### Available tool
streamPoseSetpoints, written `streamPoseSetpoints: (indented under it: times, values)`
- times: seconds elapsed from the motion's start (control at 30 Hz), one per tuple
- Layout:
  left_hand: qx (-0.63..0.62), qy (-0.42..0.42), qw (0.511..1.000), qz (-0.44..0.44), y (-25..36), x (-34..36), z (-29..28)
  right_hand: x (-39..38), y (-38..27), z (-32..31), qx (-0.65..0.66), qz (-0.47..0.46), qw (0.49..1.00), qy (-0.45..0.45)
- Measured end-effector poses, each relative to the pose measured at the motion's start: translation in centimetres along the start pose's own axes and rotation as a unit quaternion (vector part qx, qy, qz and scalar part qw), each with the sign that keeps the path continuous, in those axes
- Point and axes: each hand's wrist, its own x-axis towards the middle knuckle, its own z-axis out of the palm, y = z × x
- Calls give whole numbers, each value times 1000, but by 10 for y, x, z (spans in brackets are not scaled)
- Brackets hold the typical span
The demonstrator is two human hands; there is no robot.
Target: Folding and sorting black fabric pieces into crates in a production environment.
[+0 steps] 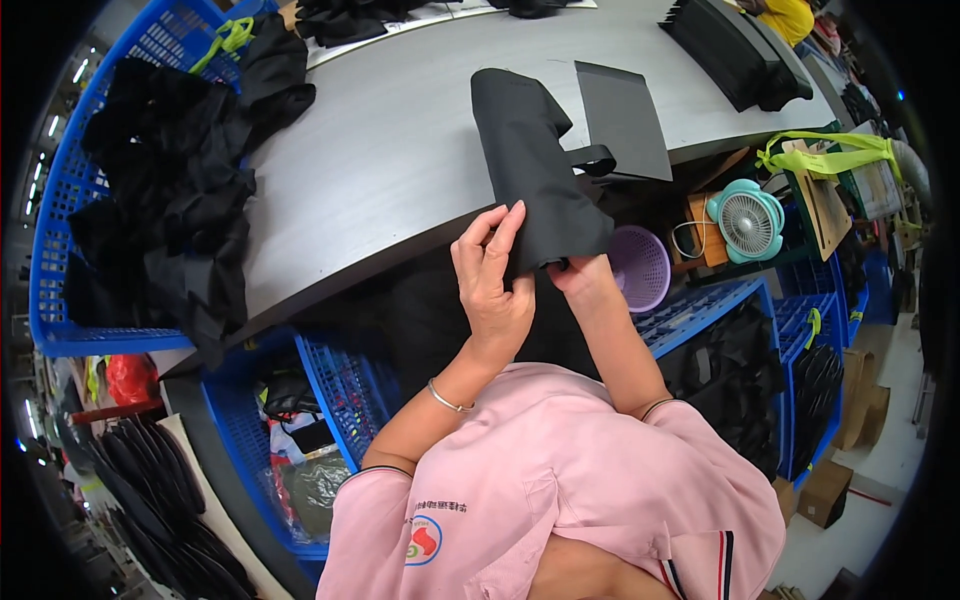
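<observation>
A black fabric pouch (530, 150) leans over the table's near edge, its far end lying on the tabletop. From its right side sticks out a short black strap loop (592, 160). My left hand (490, 275) is beside the pouch's lower left side, fingers loosely bent and apart, a fingertip against the fabric. At the lower end, my right hand (578, 275) grips the pouch, with its fingers mostly hidden by the cloth. A flat dark grey sheet (630, 125) lies on the table right of the pouch.
A blue crate (110, 342) heaped with black fabric (160, 170) stands at the left. Stacked black pieces (735, 55) sit at the far right of the grey table (370, 130). Below are a purple basket (642, 268), a teal fan (748, 222) and more blue crates (700, 310).
</observation>
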Motion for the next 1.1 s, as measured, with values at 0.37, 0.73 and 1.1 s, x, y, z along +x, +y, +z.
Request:
streamPoseSetpoints:
  times: [0.37, 0.73, 1.1]
  values:
    - [-50, -25, 998, -29, -4, -11, 5, 5, 9, -3, 49, -5, 993, -105]
    - [-148, -39, 980, -129, -30, -12, -12, 40, 47, -10, -110, -182, 975, -61]
    - [-328, 76, 854, -398, -87, -24, -5, 37, 12, 8, -329, -23, 920, -210]
